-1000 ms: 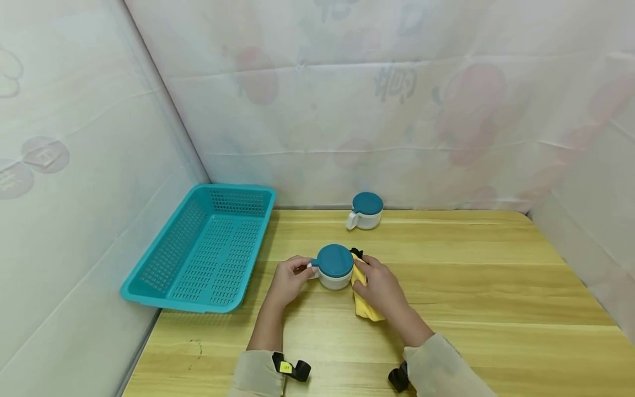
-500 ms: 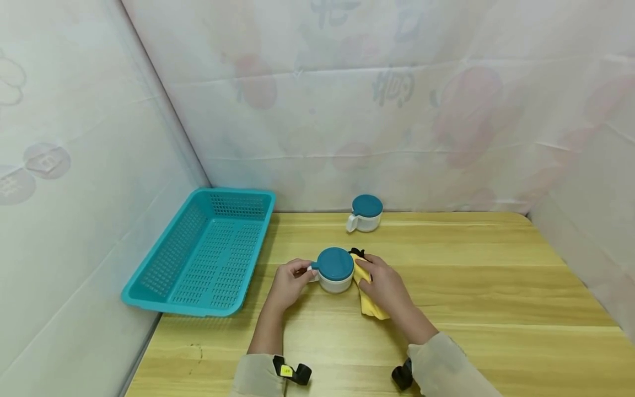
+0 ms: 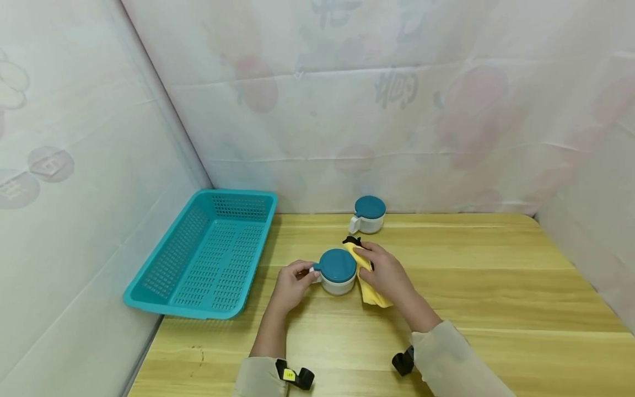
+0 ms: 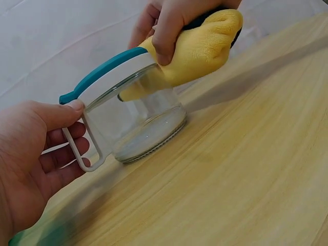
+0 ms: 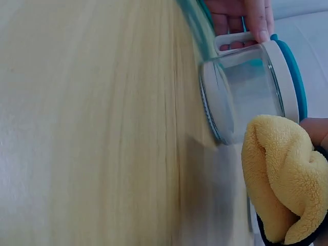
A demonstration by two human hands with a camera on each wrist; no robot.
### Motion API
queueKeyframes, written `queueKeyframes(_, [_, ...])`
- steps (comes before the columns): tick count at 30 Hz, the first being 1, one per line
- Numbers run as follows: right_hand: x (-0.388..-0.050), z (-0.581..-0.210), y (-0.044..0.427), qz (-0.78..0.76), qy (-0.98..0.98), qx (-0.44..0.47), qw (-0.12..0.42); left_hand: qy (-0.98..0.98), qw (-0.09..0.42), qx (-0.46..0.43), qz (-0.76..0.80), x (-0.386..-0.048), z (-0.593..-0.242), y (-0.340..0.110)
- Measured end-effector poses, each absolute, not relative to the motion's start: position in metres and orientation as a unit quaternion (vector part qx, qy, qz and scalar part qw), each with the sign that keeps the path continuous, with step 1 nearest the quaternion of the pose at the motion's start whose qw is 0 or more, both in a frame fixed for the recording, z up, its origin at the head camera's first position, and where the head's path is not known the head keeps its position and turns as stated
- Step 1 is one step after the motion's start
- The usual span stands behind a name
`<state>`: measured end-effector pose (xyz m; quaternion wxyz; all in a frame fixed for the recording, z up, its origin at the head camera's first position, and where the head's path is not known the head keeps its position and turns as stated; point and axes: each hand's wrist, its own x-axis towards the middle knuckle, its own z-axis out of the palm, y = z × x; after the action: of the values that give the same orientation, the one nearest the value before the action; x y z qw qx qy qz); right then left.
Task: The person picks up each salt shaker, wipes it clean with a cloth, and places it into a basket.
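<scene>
A glass jar with a white collar and a blue lid (image 3: 338, 266) stands on the wooden table. The left hand (image 3: 290, 286) pinches its white handle (image 4: 96, 163) between thumb and fingers. In the right hand (image 3: 389, 275) is a bunched yellow cloth (image 3: 372, 294) with black edging, held against the jar's right side. The left wrist view shows the cloth (image 4: 202, 48) touching the glass just under the collar, the right thumb near the lid. From the right wrist view, the cloth (image 5: 284, 179) covers part of the jar (image 5: 246, 92), and most of the right hand is hidden.
A second lidded jar (image 3: 370, 208) stands behind, near the table's back edge, its handle toward the front left. At the left lies a turquoise perforated basket (image 3: 265, 242). Printed cloth walls (image 3: 307, 132) rise behind the table and on both sides.
The right hand and the yellow cloth have moved slightly up and away along the jar's right side. The left hand keeps its grip on the handle, and the jar stands nearly where it was.
</scene>
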<state>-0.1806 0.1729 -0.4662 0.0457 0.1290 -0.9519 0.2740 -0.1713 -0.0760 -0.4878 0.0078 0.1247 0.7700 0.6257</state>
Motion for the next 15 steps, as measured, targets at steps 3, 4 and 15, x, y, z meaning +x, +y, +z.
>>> queueKeyframes(3, [-0.1803,-0.4674,0.1704,0.269,-0.954,0.127,0.03,0.77,0.007,0.122,0.627,-0.1704,-0.4882,-0.0763])
queueKeyframes(4, [-0.18,-0.468,0.1698,0.266,-0.955,0.126,0.027,0.77,0.008,0.12,0.627,-0.17,-0.4882,-0.0764])
queueKeyframes(15, [-0.1762,-0.4759,0.1673,0.241,-0.962,0.129,0.011,0.771,0.021,0.109,0.627,-0.1692,-0.4849,-0.077])
